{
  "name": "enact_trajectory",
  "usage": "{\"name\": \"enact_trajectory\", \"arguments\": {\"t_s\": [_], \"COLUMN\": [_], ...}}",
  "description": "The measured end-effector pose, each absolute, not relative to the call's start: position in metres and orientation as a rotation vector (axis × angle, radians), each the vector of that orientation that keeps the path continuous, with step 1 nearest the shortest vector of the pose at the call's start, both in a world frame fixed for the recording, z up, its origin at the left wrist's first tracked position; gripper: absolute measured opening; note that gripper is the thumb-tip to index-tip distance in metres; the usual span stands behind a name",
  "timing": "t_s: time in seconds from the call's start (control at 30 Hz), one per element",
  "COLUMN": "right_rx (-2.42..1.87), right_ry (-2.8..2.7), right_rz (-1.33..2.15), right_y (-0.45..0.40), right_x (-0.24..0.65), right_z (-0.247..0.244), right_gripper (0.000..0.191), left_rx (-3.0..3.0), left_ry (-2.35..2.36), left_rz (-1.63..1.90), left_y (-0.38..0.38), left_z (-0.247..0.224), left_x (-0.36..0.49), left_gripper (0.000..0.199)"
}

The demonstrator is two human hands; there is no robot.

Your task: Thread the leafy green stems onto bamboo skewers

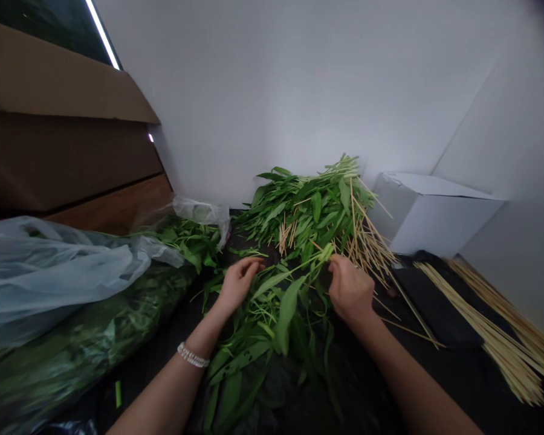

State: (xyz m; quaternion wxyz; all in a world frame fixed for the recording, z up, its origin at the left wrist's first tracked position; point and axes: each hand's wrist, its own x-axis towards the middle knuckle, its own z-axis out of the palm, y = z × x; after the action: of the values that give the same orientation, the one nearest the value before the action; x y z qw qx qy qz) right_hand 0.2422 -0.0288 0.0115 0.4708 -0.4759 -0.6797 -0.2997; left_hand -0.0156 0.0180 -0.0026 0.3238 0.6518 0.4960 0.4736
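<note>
My right hand [351,287] is closed around a leafy water spinach stalk [327,252]. Its pale green stem pokes out past the fingertips, and long leaves trail to the left and down. To the left, my left hand [240,281] is curled with thumb and fingertips pressed together; whatever lies in the pinch is too small to make out. A loose heap of leaves and thin stems [254,350] spreads below and between both hands. Beyond them, a larger pile of water spinach [312,202] leans toward the wall, with thin wooden sticks [367,244] among its stems.
Plastic bags of greens [95,320] fill the left side, before a cardboard box [63,151]. At the right stand a white box [439,211], a black flat case [435,308] and bundles of long wooden sticks [485,332]. A white wall [299,90] closes off the back.
</note>
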Motion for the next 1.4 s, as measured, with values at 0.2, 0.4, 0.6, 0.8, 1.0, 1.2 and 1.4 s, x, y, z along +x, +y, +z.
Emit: {"name": "enact_trajectory", "arguments": {"t_s": [0.2, 0.4, 0.6, 0.8, 1.0, 1.2, 1.4], "right_rx": [-1.113, -1.084, -1.073, -1.086, -1.092, -1.088, -1.086], "right_ry": [-1.786, -1.869, -1.949, -1.959, -1.972, -2.005, -2.068], "right_rz": [-0.688, -0.647, -0.578, -0.551, -0.536, -0.513, -0.551], "right_y": [-0.032, -0.037, -0.036, -0.035, -0.036, -0.036, -0.036], "right_x": [0.232, 0.219, 0.216, 0.216, 0.215, 0.213, 0.211], "right_z": [0.009, 0.006, 0.001, -0.003, -0.002, -0.006, -0.009], "right_gripper": [0.022, 0.023, 0.027, 0.026, 0.026, 0.025, 0.027], "left_rx": [2.380, 2.488, 2.466, 2.492, 2.499, 2.106, 1.657], "left_ry": [1.444, 1.590, 1.616, 1.615, 1.626, 1.392, 1.145], "left_rz": [0.864, 0.748, 0.898, 0.677, 0.858, 1.458, 1.306], "left_y": [0.018, 0.023, 0.024, 0.022, 0.020, 0.016, 0.008], "left_z": [-0.021, -0.023, -0.018, -0.021, -0.017, -0.003, 0.005], "left_x": [-0.014, -0.018, -0.021, -0.016, -0.017, -0.018, -0.007], "left_gripper": [0.045, 0.026, 0.018, 0.031, 0.018, 0.025, 0.029]}}
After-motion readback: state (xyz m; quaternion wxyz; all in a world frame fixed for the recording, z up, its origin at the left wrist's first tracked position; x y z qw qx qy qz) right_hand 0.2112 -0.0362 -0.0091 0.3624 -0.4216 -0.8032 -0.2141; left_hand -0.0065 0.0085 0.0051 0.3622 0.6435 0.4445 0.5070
